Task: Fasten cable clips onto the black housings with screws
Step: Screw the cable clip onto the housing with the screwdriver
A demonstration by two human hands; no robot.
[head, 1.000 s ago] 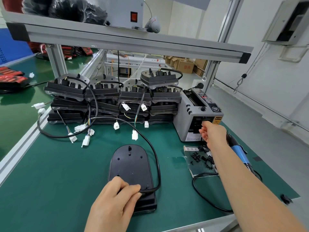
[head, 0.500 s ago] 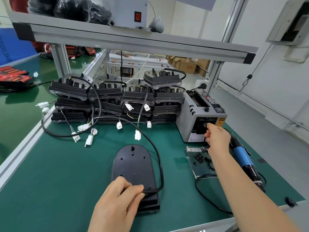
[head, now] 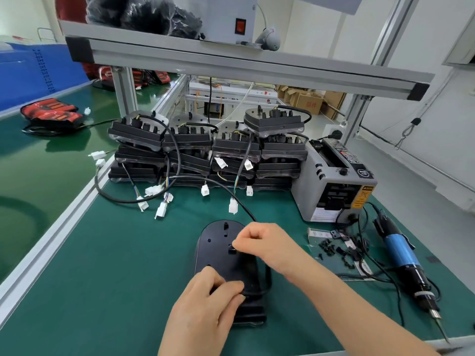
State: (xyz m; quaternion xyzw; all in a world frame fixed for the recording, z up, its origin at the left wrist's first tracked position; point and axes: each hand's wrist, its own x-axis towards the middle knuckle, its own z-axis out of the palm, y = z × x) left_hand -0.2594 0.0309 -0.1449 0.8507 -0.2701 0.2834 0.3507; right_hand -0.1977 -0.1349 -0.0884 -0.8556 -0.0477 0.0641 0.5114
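A black housing [head: 218, 245] lies flat on the green mat in front of me, with its black cable [head: 267, 283] looping round its right side. My left hand [head: 205, 312] rests on the housing's near end, fingers pressing the cable down. My right hand [head: 259, 242] is over the middle of the housing and pinches a small black cable clip [head: 232, 249] against its surface. Loose black clips and screws [head: 334, 249] lie on a clear bag to the right. A blue electric screwdriver [head: 403, 258] lies on the mat at the far right.
Stacks of black housings [head: 205, 147] with white connectors fill the back of the mat. A grey tape dispenser [head: 334, 181] stands right of them. An aluminium shelf beam [head: 231, 62] runs overhead. The screwdriver's cord [head: 372, 276] snakes across the right side.
My right hand has come back from the tape dispenser to the middle of the housing, now pinching a small black clip. My left hand has stayed on the housing's near end.
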